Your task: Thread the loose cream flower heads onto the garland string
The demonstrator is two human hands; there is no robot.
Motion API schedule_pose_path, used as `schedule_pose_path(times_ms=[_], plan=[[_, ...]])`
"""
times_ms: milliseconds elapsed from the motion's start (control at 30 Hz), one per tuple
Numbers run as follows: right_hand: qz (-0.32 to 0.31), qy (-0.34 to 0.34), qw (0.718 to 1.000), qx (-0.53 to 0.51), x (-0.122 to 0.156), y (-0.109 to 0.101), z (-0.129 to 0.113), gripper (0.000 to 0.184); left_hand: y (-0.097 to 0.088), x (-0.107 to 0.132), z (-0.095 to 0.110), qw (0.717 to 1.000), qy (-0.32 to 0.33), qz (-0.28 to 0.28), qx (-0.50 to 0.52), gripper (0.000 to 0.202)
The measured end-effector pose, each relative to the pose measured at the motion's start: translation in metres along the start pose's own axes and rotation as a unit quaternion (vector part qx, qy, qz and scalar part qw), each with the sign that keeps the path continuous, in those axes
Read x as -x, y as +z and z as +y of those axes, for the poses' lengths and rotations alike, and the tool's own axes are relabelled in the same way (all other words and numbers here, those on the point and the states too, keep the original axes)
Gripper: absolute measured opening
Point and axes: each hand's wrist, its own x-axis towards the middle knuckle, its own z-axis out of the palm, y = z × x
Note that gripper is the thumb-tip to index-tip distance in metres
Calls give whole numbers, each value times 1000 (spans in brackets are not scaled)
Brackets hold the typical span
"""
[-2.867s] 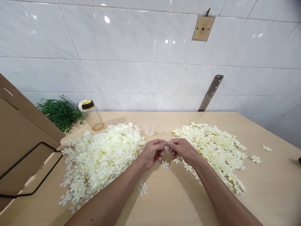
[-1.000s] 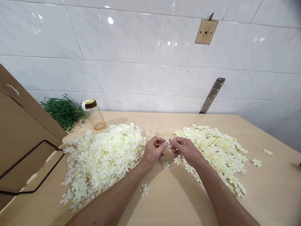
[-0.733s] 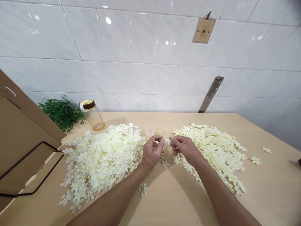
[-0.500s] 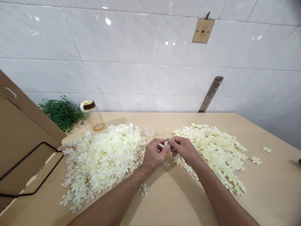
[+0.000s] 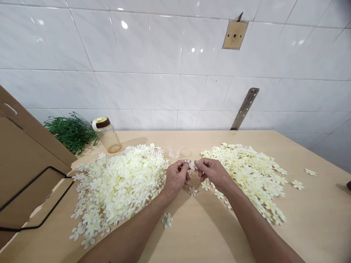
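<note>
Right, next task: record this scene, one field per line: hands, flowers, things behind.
Left hand: pinching white petals
Right hand: pinching white petals, close to the left
Number of flowers held: cannot tell
Left heap: pale flowers, piled thicker
Right heap: pale flowers, spread flatter
Loose flower beside left forearm: on the table
Behind left heap: bottle with yellow-and-brown lid; green stems
Back middle: clear cup

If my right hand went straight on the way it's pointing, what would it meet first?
Past the small white flower at its fingertips, your right hand would likely meet your left hand's fingertips first, though one view leaves depth unclear.
</note>
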Motion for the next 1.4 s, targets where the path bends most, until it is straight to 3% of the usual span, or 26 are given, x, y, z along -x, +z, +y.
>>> schedule_pose_path(times_ms=[367,533,633,767,867,967,1033,1133,1200,1267,1400], plan=[[8,8,1000,20,1,1,-2,42,-1,-3,0,999,15,46,-13,27],[64,26,997,27,-2,-5,-1,39,-5,-6,1,995,8,91,-49,20],[74,35,995,62,-2,-9,-4,38,-8,-6,6,982,60,131,-122,16],[3,36,991,127,4,-4,-9,34,-18,-11,16,938,174,183,-237,32],[-100,33,987,121,10,3,-15,33,-34,-20,23,919,181,232,-261,46],[-84,16,985,153,13,4,-20,29,-45,-25,31,915,190,257,-247,42],[-31,12,983,180,12,2,-21,27,-41,-20,35,920,222,222,-233,35],[28,21,985,168,9,-4,-20,32,-20,2,35,916,252,59,-307,25],[62,20,987,146,6,-9,-18,32,-3,18,26,883,249,-54,-394,29],[88,18,986,142,4,-12,-17,31,10,31,13,832,258,-125,-475,46],[104,24,972,210,3,-18,-18,28,8,36,-12,771,256,-140,-566,48]])
